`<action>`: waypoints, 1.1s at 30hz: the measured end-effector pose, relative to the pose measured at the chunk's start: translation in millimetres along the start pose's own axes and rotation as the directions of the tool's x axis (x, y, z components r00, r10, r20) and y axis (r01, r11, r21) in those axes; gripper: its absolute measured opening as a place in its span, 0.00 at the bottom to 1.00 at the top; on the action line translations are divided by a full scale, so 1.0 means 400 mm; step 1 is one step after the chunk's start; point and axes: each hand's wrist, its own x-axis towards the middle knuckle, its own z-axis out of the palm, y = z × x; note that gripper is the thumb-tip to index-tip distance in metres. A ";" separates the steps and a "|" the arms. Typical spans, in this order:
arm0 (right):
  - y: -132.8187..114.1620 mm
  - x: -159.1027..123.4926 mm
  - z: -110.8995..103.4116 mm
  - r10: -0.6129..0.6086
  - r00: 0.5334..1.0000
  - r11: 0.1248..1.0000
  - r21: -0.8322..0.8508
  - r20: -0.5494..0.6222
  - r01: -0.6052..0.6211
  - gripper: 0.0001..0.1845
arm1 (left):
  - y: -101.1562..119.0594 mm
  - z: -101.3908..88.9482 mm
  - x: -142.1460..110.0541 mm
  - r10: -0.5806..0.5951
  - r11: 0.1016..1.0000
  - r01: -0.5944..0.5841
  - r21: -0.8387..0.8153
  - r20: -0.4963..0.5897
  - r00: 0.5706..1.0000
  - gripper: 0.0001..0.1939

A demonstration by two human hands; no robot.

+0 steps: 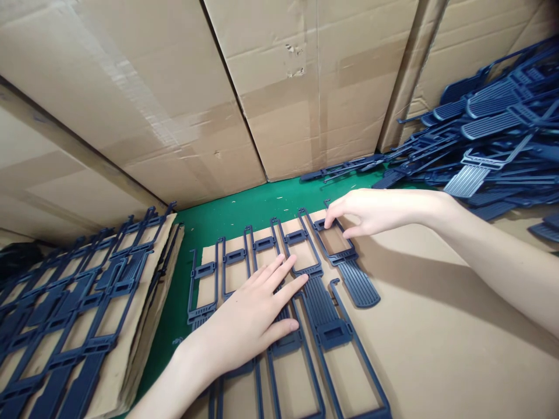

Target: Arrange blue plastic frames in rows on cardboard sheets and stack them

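Dark blue plastic frames, each with a ribbed paddle end, lie in rows on a cardboard sheet (437,337). My left hand (257,305) rests spread over the middle ones, fingers apart, hiding parts of them. At the right end of the far row, my right hand (349,212) pinches the edge of one blue plastic frame (343,256) between thumb and fingers. Its ribbed paddle points toward me. Just below it lies another blue frame (334,334), turned the opposite way.
A loose heap of blue frames (502,122) fills the back right. On the left, more frames lie on stacked cardboard sheets (144,308). Large cardboard boxes (323,93) stand along the back, behind the green surface (244,203).
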 end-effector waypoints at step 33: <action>0.022 0.015 0.046 -0.052 0.997 0.999 0.013 -0.061 0.053 0.23 | -0.002 0.006 0.002 0.005 1.000 -0.005 -0.010 -0.003 1.000 0.29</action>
